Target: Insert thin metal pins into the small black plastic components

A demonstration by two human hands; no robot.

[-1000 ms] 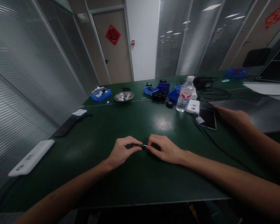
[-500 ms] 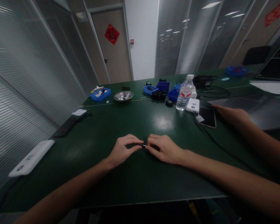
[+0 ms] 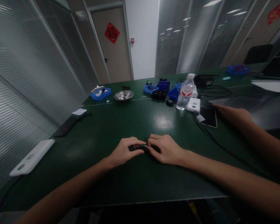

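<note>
Close to the near side of the green table [image 3: 102, 124], my two hands meet fingertip to fingertip. My left hand [image 3: 124, 151] pinches a small dark piece [image 3: 142, 147] with some green on it between thumb and fingers. Fingers curled, my right hand [image 3: 165, 148] grips at the right end of that same piece, where a thin bright sliver shows. Its fingers hide most of what they hold, and the piece is too small for me to tell its kind.
A water bottle [image 3: 186, 92] stands at right beside a white power bank [image 3: 193, 105] and a phone [image 3: 208, 116]. Another person's hand [image 3: 235, 115] rests further right. Farther back are a metal bowl [image 3: 123, 95] and a blue basket [image 3: 100, 94]. A white device [image 3: 32, 157] lies left.
My left hand has shifted slightly right and down, and the small piece has turned so more of its dark and green surface shows. My right hand has stayed nearly still.
</note>
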